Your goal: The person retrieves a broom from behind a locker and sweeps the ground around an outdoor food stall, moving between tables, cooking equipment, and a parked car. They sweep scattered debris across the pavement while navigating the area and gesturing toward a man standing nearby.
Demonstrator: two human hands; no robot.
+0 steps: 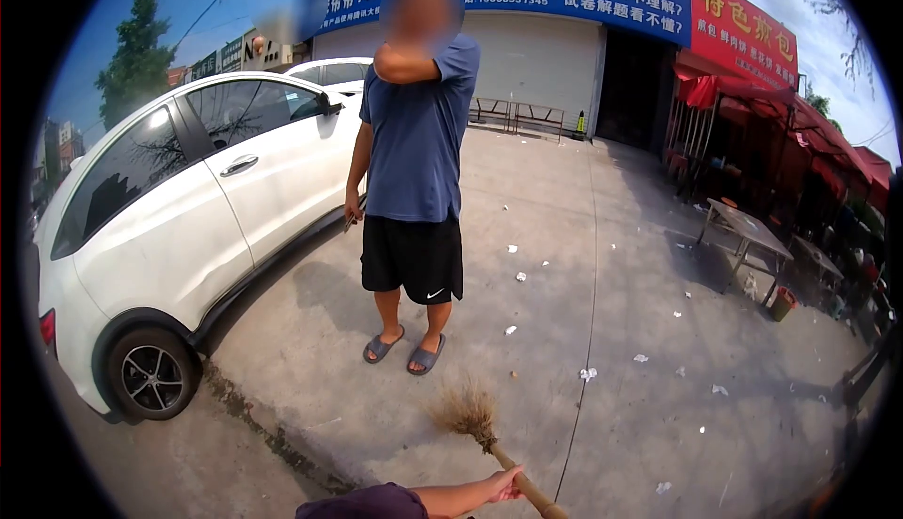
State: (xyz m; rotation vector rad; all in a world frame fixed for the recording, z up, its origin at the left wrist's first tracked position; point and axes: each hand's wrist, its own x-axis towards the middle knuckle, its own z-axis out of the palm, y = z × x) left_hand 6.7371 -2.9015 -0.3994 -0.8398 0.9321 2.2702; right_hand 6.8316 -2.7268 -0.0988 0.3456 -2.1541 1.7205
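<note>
Gripping a tan straw broom (484, 439) with the left hand (505, 484), curled closely round its pale round handle (541, 500) — pointing ahead and leftward from the hand, short of grey slip-on sandals (425, 357)

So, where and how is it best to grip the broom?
Probably by the handle, from the wearer's side: it is slim and slants toward the wearer, while the bristles flare at the far end. The left hand holds the handle.
</note>
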